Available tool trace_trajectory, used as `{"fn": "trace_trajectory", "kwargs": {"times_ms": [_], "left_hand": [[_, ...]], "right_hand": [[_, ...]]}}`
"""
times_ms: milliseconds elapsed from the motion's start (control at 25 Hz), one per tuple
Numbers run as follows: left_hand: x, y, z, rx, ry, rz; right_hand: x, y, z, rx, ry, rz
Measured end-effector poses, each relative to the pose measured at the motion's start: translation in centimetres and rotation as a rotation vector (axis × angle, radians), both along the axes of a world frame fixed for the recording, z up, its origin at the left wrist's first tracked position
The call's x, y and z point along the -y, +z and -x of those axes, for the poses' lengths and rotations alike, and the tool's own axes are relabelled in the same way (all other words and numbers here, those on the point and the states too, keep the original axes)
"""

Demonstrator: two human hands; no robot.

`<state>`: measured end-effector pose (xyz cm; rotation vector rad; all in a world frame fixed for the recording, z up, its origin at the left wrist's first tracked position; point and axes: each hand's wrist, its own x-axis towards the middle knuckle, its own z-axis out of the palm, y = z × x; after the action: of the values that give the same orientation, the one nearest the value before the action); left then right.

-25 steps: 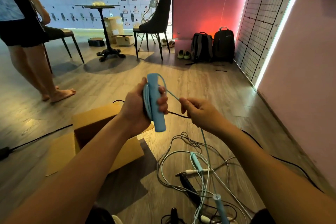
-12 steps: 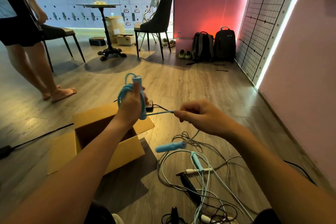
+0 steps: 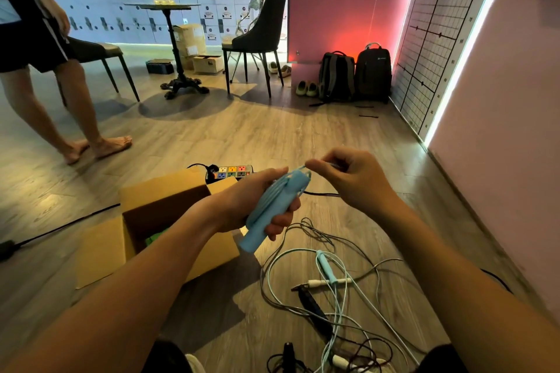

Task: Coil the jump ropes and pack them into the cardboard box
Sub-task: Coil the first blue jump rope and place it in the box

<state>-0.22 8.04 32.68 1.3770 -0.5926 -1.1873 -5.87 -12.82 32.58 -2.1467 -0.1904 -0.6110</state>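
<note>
Fingers (image 3: 280,222) of the left hand (image 3: 257,203) are wrapped tight around a pale blue plastic jump-rope handle bundle (image 3: 272,209), with loops of thin blue cord lying alongside the grips. Over on the other side, the right hand (image 3: 354,182) pinches the loose end of that cord (image 3: 303,167) between thumb and forefinger, right at the upper tip of the bundle, the two hands almost touching.

Looks like the winding is at its last turn: the tail wants tucking or looping round the coil so it won't spring open. That calls for a firm left grip and a small, neat pull from the right.

The bundle's long axis runs on a slant, lower end down and toward the wearer's left, upper end up and away to the right. It hangs in the air just beside the open brown cardboard box (image 3: 169,200), over its right-hand edge; something green shows inside the box.

Plenty left to do: a tangle of pale blue, white and black jump ropes (image 3: 333,288) sprawls on the wooden floor (image 3: 272,136) below the hands.
</note>
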Motion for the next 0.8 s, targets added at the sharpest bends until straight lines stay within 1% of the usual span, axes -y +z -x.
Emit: {"fn": "trace_trajectory", "kwargs": {"times_ms": [120,240,320,400,440,520,600,720,800], "left_hand": [[-0.2,1.2,0.5,-0.216,0.085,0.282],[-0.6,2.0,0.2,-0.397,0.319,0.631],[-0.7,2.0,-0.3,-0.409,0.492,0.766],[-0.3,1.8,-0.5,-0.384,0.634,0.833],[-0.1,1.7,-0.5,-0.368,0.700,0.859],[0.1,1.9,-0.7,-0.296,0.853,0.885],[-0.2,2.0,-1.3,-0.200,1.007,0.864],[-0.8,1.1,-2.3,-0.021,1.110,0.710],[-1.1,0.2,-2.5,0.229,1.108,0.550]], "right_hand": [[0.1,-0.6,-0.2,-0.082,-0.008,-0.003],[-0.6,-1.2,-0.4,-0.251,0.101,0.033],[-1.1,-1.3,-0.5,-0.373,0.183,0.009],[-2.1,-1.2,-0.4,-0.451,0.251,0.013],[-2.8,-1.3,-0.3,-0.489,0.281,0.037],[-3.9,-1.7,-0.3,-0.544,0.295,0.148],[-4.4,-1.6,-0.1,-0.587,0.292,0.208],[-4.4,-0.3,0.9,-0.587,0.349,0.133],[-4.1,0.5,1.6,-0.582,0.368,0.159]]}}
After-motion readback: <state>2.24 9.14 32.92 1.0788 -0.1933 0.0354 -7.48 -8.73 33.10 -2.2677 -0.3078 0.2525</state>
